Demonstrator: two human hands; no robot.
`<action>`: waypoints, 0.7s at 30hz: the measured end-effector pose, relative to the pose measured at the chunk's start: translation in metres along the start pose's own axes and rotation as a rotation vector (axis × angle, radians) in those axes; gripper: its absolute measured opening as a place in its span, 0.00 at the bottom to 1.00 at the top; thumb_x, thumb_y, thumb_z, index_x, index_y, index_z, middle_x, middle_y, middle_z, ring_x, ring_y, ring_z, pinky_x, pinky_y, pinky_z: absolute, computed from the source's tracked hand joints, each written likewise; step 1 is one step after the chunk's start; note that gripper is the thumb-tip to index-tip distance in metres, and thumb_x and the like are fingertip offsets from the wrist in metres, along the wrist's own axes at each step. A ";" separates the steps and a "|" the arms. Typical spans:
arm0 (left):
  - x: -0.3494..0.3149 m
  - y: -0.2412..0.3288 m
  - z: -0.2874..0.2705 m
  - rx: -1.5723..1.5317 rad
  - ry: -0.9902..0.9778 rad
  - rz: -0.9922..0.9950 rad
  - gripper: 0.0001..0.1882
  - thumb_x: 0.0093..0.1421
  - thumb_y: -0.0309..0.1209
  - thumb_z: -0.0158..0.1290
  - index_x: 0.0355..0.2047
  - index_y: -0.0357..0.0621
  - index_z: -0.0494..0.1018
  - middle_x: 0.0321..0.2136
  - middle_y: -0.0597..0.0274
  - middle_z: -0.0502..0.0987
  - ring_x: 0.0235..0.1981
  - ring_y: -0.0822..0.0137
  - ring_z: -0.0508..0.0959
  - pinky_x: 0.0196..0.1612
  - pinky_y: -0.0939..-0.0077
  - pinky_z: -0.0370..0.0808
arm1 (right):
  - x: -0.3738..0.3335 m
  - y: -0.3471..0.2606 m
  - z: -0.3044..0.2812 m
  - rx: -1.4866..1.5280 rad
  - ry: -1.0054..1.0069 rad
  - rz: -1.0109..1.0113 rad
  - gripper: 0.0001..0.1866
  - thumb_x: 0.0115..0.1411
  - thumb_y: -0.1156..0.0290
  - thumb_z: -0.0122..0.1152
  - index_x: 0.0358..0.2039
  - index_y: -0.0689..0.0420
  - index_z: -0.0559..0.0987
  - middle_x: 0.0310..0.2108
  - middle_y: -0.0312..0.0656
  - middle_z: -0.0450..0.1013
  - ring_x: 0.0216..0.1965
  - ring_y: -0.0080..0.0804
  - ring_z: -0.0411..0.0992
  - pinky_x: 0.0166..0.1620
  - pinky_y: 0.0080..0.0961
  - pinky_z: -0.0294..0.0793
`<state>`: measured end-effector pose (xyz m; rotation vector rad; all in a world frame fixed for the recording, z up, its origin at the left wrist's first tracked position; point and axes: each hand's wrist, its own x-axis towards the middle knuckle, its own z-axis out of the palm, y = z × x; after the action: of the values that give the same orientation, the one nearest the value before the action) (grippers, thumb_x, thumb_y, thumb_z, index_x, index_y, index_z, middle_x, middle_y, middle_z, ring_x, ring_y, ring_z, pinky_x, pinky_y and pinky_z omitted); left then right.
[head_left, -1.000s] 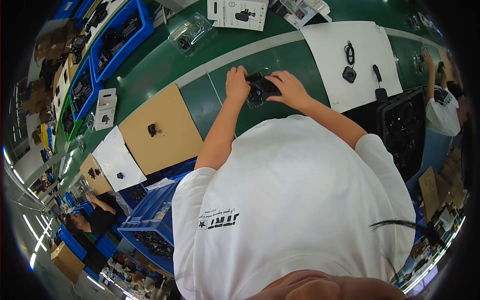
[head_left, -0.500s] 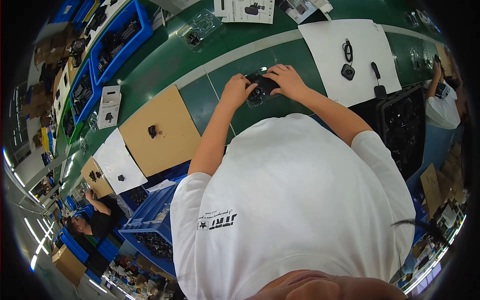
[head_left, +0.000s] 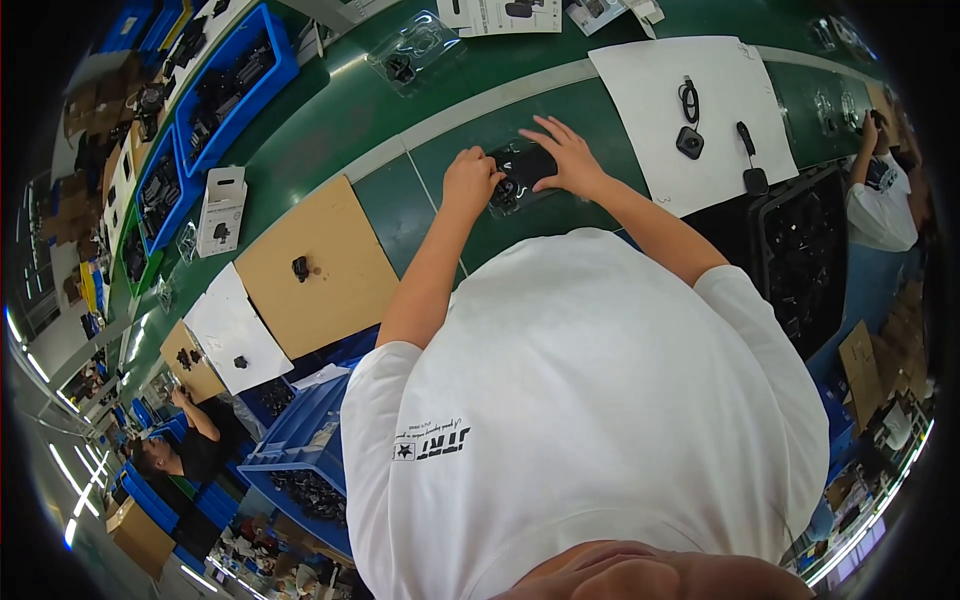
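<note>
A clear plastic blister tray [head_left: 510,208] lies on the green bench in front of me, with small black parts in its left half. A flat black piece [head_left: 540,165] fills its right half. My left hand [head_left: 469,181] is closed at the tray's left edge, fingers curled and thumb against the rim. My right hand [head_left: 573,165] is at the right end, its fingers spread apart and the thumb by the flat black piece; nothing is gripped in it.
To the right, a white sheet [head_left: 650,110] bears a cabled black device [head_left: 690,142] and a black handled part [head_left: 754,180]. A brown board [head_left: 340,240] lies left. Another blister tray [head_left: 415,50] sits farther back. Blue bins [head_left: 238,105] stand far left; a black crate [head_left: 800,250] is right.
My right hand has lifted its fingers off the flat black piece and spread them. My left hand stays at the tray's left edge, its fingers drawn closer together.
</note>
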<state>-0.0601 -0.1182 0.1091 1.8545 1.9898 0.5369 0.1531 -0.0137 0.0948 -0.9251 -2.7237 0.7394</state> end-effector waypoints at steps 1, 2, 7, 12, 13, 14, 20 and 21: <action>0.000 0.002 0.003 0.044 0.018 -0.011 0.08 0.51 0.32 0.63 0.25 0.41 0.79 0.27 0.63 0.72 0.29 0.60 0.75 0.35 0.70 0.73 | 0.001 0.000 0.002 0.024 0.015 0.049 0.47 0.37 0.59 0.78 0.61 0.39 0.68 0.59 0.30 0.65 0.59 0.34 0.63 0.65 0.39 0.56; 0.001 0.004 0.005 0.089 0.036 -0.021 0.08 0.51 0.32 0.64 0.26 0.41 0.79 0.27 0.63 0.72 0.29 0.60 0.74 0.35 0.70 0.73 | 0.002 0.001 0.003 0.048 0.031 0.099 0.48 0.37 0.59 0.79 0.62 0.38 0.67 0.60 0.30 0.64 0.60 0.34 0.63 0.65 0.39 0.56; 0.014 0.016 0.008 0.193 0.090 -0.068 0.10 0.48 0.32 0.65 0.27 0.43 0.76 0.27 0.63 0.72 0.29 0.60 0.74 0.35 0.70 0.73 | 0.006 0.003 -0.005 0.115 -0.127 0.170 0.51 0.37 0.62 0.79 0.64 0.38 0.64 0.63 0.30 0.61 0.62 0.36 0.62 0.65 0.41 0.57; 0.021 0.007 0.017 -0.227 -0.010 -0.165 0.12 0.50 0.34 0.65 0.27 0.43 0.74 0.27 0.61 0.73 0.28 0.59 0.74 0.35 0.68 0.73 | 0.011 -0.001 -0.003 0.104 -0.101 0.228 0.47 0.41 0.63 0.78 0.63 0.36 0.65 0.65 0.28 0.59 0.62 0.36 0.63 0.67 0.43 0.54; 0.023 0.008 0.016 -0.228 -0.011 -0.160 0.12 0.50 0.34 0.65 0.27 0.43 0.74 0.27 0.61 0.73 0.28 0.59 0.74 0.35 0.68 0.73 | 0.011 0.000 -0.002 0.101 -0.098 0.232 0.47 0.41 0.63 0.78 0.63 0.36 0.65 0.65 0.28 0.59 0.62 0.36 0.63 0.67 0.43 0.54; 0.025 0.009 0.014 -0.247 -0.030 -0.191 0.12 0.50 0.35 0.65 0.26 0.43 0.74 0.27 0.61 0.73 0.28 0.59 0.75 0.35 0.68 0.73 | 0.011 0.000 -0.002 0.106 -0.095 0.232 0.47 0.41 0.63 0.78 0.63 0.36 0.65 0.65 0.28 0.59 0.62 0.36 0.63 0.67 0.42 0.54; 0.035 0.019 0.013 -0.215 -0.128 -0.333 0.15 0.51 0.39 0.65 0.25 0.42 0.73 0.28 0.57 0.74 0.28 0.57 0.76 0.35 0.67 0.74 | 0.009 0.003 0.001 0.155 -0.066 0.222 0.44 0.43 0.64 0.77 0.62 0.37 0.66 0.65 0.30 0.60 0.61 0.37 0.64 0.66 0.40 0.57; 0.038 0.021 0.014 -0.172 -0.151 -0.356 0.16 0.51 0.40 0.65 0.25 0.42 0.73 0.28 0.56 0.74 0.28 0.56 0.77 0.35 0.66 0.74 | 0.008 0.004 0.003 0.174 -0.055 0.220 0.43 0.43 0.64 0.76 0.61 0.38 0.67 0.64 0.31 0.61 0.61 0.37 0.64 0.66 0.39 0.58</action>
<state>-0.0380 -0.0788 0.1076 1.3576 2.0373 0.4324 0.1476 -0.0072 0.0908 -1.1907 -2.5772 1.0378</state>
